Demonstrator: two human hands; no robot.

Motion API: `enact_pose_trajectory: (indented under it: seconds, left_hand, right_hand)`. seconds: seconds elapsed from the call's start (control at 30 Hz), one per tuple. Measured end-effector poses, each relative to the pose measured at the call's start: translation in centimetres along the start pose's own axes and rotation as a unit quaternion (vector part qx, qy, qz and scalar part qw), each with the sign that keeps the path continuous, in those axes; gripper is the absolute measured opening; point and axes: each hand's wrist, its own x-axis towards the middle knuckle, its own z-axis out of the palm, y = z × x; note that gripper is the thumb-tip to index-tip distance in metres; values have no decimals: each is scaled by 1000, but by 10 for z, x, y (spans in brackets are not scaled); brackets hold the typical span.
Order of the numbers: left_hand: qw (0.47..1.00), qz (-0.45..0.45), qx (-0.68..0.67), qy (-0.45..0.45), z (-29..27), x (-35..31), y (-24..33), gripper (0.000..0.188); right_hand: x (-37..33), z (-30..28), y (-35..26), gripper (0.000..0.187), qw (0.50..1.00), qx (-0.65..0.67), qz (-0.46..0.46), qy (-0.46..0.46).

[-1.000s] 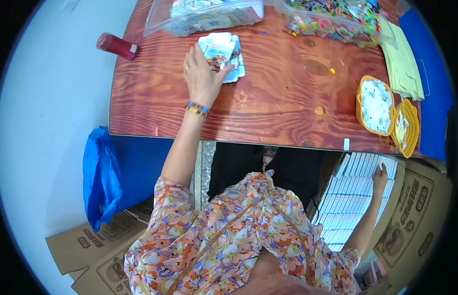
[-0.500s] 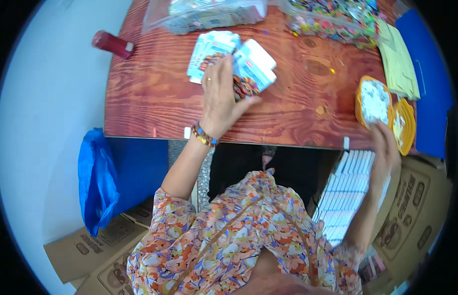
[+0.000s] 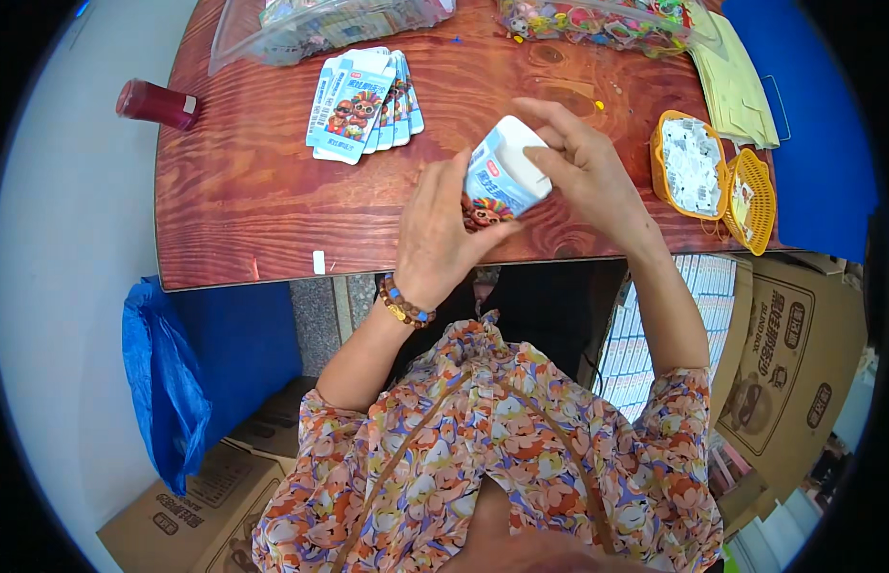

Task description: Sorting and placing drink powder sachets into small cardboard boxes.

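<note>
My left hand (image 3: 433,215), with beaded bracelets at the wrist, is closed round a small blue-and-white carton (image 3: 497,181) printed with a cartoon figure. The carton is tilted, its top end open with a white flap showing. At that opening is my right hand (image 3: 583,172), its thumb against the mouth and its fingers bent behind. Whether a small item is pinched there is hidden. Left of my hands lies a fanned stack of similar flat cartons (image 3: 359,107) on the wooden table (image 3: 273,210).
A yellow basket (image 3: 661,177) of small white packets stands at the right, beside its yellow lid (image 3: 767,205). Clear bins (image 3: 320,33) line the far edge. A dark red bottle (image 3: 158,105) lies at left. Below right sits a box of packed cartons (image 3: 655,325).
My right hand has come from the yellow basket to the carton's open end. My left hand has lifted one carton off the table, away from the stack. The view has shifted slightly.
</note>
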Motion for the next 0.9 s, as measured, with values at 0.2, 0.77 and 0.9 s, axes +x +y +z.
enact_pose_trajectory:
  seconds: [0.2,0.77,0.9]
  left_hand:
    - [996,-62,-27,58,3,9,-12,75]
    - [960,-76,-270,5,3,4,-12,57]
    - [979,-24,-198,-31,0,8,-20,59]
  right_hand:
    - [-14,15,22,38,978,-2,-99,183]
    - [-6,15,45,10,983,16,-162,90]
    - [-5,9,43,10,971,-46,-218,86]
